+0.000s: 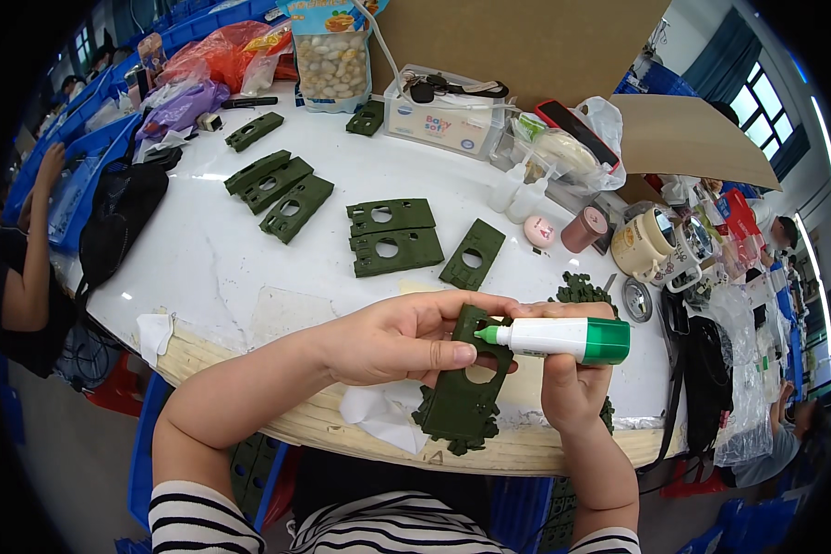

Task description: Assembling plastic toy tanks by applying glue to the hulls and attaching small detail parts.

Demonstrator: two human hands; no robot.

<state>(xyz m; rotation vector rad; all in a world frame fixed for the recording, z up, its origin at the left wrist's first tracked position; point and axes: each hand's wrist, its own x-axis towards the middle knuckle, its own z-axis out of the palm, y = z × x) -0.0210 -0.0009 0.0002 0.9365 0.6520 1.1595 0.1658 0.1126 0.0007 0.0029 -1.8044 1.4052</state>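
Note:
In my left hand [388, 337], closed with the thumb on top, is a dark green plastic toy tank hull part [462, 406] with a large round hole. My right hand [571, 392] is closed around a white glue bottle [549, 338] with a green end, held nearly level. Its green nozzle points left and meets the upper part of the hull piece, beside my left thumb. Small jagged green bits show around the hull piece's lower edge; whether they are joined to it I cannot tell. Similar hull pieces [395, 253] lie farther off on the white table.
A heap of small green parts [582, 291] lies beyond my right hand. At the right stand a cream mug [644, 242], a pink-brown spool [584, 229] and small white bottles [526, 198]. A clear plastic box [443, 120] and a snack bag [331, 69] stand at the back.

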